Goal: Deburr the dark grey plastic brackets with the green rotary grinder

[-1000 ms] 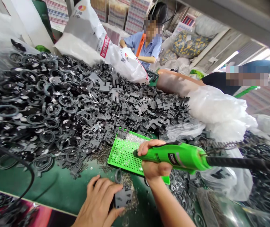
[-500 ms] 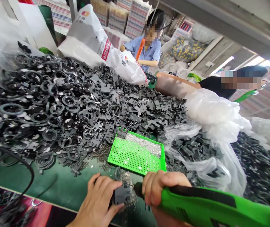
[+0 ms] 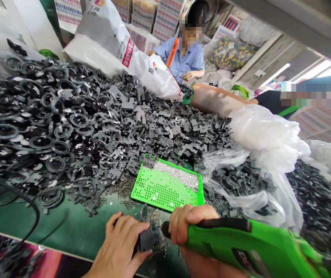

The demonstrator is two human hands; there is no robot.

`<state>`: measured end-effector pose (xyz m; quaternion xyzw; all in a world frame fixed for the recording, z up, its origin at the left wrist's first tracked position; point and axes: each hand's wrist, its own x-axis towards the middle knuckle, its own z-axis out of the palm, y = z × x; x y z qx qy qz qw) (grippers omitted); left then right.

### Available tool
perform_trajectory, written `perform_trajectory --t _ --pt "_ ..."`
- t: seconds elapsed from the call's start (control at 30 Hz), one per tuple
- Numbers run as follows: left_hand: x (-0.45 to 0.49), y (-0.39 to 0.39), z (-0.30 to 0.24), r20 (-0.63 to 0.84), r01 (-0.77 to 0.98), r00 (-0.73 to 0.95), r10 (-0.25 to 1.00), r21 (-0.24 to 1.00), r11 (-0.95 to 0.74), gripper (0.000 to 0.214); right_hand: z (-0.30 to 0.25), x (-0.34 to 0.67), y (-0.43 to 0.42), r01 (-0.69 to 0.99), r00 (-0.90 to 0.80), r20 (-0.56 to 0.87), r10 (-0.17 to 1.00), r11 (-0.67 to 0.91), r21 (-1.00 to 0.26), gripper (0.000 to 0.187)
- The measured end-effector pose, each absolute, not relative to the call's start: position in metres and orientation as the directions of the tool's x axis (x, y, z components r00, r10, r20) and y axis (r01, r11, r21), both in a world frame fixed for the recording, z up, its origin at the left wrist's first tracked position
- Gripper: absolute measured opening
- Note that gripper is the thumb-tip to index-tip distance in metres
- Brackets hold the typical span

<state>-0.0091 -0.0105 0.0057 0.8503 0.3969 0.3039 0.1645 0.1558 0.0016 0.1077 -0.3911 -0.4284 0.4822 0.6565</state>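
Observation:
My left hand (image 3: 120, 247) presses a small dark plastic bracket (image 3: 148, 239) onto the green table near its front edge, fingers closed round it. My right hand (image 3: 189, 226) grips a bright green electric screwdriver (image 3: 246, 247), whose black tip touches the bracket's right side. Just behind both hands lies a green perforated tray (image 3: 165, 189) with small silver screws heaped along its far edge. Loose screws lie around the bracket.
A large pile of dark plastic brackets and rings (image 3: 81, 116) covers the table behind the tray. White plastic bags (image 3: 263, 135) of parts lie at right. A black cable (image 3: 23, 200) curves at left. One person in blue (image 3: 187, 58) sits across; another person's arm (image 3: 217, 101) rests on the table.
My right hand brought the green screwdriver down from over the tray to the bracket under my left hand. The left hand stayed on the bracket.

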Motion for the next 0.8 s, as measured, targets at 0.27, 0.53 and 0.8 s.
perform_trajectory --t 0.27,0.53,0.8 --pt "-0.006 -0.006 0.015 0.453 0.562 0.412 0.79 0.556 -0.612 0.021 0.105 0.159 0.006 -0.282 0.087 0.182 0.98 0.199 -0.939 0.049" --pt "-0.007 -0.007 0.01 0.5 0.573 0.4 0.768 0.517 -0.636 0.027 0.112 0.151 0.047 -0.259 0.27 0.341 0.901 0.408 -0.875 0.057" --pt "-0.01 -0.005 0.005 0.505 0.59 0.452 0.735 0.449 -0.671 0.039 0.079 0.142 0.081 -0.156 0.334 0.45 0.828 0.519 -0.84 0.05"
